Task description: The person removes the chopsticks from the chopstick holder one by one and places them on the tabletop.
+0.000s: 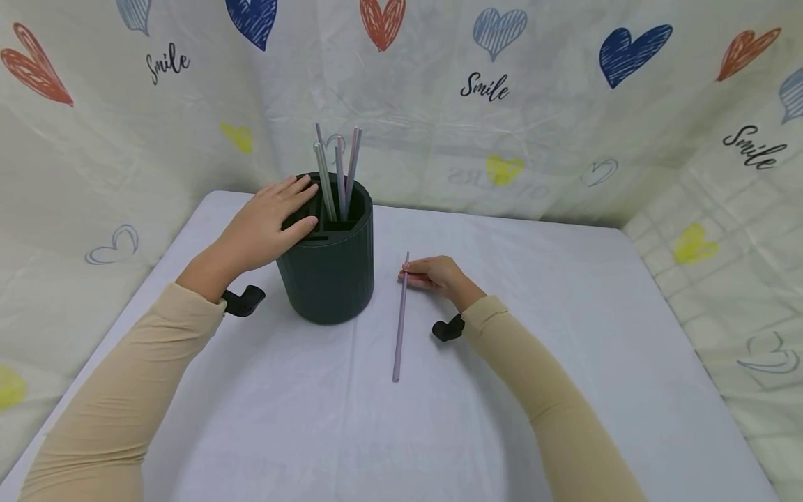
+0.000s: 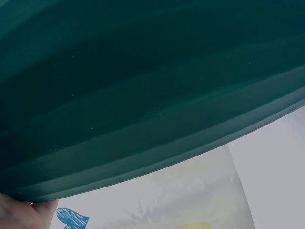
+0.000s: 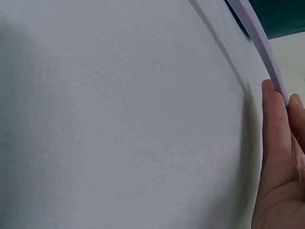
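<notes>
In the head view my right hand pinches a thin lilac straw near its far end, just right of a dark green pen holder. The straw's other end points toward me. In the right wrist view the straw passes between thumb and fingertips. My left hand rests on the left side of the holder's rim, fingers extended across the top. Several pale straws stand upright inside the divided holder. The holder's ribbed wall fills most of the left wrist view, hiding most of that hand.
A white cloth covers the table. Behind it and at the sides hangs a pale curtain printed with hearts and the word Smile. A black wrist mount sticks out from the left cuff, another from the right.
</notes>
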`<state>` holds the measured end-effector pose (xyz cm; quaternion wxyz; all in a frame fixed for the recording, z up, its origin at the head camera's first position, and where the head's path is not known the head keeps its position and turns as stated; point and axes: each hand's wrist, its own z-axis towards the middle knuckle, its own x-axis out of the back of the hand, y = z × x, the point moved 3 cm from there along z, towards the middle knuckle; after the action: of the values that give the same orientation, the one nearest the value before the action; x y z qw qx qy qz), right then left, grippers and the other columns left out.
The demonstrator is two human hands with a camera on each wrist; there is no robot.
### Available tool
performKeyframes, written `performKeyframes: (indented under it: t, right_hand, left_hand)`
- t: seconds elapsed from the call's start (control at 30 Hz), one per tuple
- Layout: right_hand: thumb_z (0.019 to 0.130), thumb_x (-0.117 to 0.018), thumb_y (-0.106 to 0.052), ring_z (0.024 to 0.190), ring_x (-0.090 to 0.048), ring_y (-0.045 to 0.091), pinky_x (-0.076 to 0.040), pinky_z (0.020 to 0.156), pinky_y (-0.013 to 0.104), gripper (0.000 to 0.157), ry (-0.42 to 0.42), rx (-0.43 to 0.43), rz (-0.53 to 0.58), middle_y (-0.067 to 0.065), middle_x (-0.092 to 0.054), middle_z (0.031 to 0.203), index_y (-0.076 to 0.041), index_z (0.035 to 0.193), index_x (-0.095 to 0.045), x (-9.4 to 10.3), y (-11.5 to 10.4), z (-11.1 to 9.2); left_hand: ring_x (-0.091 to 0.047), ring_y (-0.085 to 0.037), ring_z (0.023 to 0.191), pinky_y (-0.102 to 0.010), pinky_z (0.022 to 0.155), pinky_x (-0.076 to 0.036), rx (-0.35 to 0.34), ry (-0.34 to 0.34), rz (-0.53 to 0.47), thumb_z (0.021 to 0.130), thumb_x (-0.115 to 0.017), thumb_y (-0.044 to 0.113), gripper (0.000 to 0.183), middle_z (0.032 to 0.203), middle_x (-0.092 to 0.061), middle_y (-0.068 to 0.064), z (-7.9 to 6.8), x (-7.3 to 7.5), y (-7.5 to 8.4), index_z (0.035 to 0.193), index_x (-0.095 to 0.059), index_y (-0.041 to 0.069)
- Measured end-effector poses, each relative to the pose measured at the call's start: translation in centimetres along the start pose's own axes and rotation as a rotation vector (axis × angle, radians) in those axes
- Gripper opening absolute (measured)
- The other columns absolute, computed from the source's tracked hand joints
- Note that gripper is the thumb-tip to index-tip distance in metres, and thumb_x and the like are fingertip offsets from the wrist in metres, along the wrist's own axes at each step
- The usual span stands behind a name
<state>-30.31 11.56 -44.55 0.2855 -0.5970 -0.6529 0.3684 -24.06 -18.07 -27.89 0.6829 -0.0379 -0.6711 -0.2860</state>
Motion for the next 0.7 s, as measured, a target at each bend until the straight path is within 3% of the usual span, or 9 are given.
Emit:
performKeyframes:
  t: [0.13, 0.37, 0.7]
  right_hand:
    - [0.090, -0.071, -0.002, 0.066, -0.074, 0.012, -0.061, 0.063, 0.021, 0.006, 0.013, -0.028, 0.005, 0.006, -0.075, 0.070, 0.001, 0.094, -0.072, 0.04, 0.15, 0.28]
    - [0.088, -0.074, -0.003, 0.062, -0.072, 0.011, -0.061, 0.061, 0.021, 0.009, 0.029, -0.010, -0.052, 0.004, -0.074, 0.068, 0.002, 0.095, -0.071, 0.06, 0.26, 0.42]
    - [0.085, -0.079, -0.011, 0.055, -0.069, 0.009, -0.059, 0.055, 0.020, 0.017, 0.062, 0.045, -0.245, 0.003, -0.072, 0.064, 0.001, 0.094, -0.072, 0.48, 0.04, 0.54]
  left_hand:
    - [-0.009, -0.031, 0.157, -0.050, 0.129, -0.005, 0.000, 0.002, -0.002, 0.105, -0.040, 0.041, 0.064, 0.167, -0.017, -0.010, -0.01, -0.03, -0.05, 0.158, -0.025, 0.009]
    - [-0.009, -0.031, 0.157, -0.049, 0.129, -0.006, -0.002, 0.007, -0.006, 0.105, -0.040, 0.041, 0.064, 0.168, -0.017, -0.010, 0.03, -0.05, -0.08, 0.158, -0.025, 0.010]
    - [-0.010, -0.031, 0.157, -0.050, 0.129, -0.006, -0.007, 0.011, -0.009, 0.105, -0.041, 0.041, 0.064, 0.167, -0.017, -0.010, 0.10, -0.14, -0.16, 0.158, -0.025, 0.010]
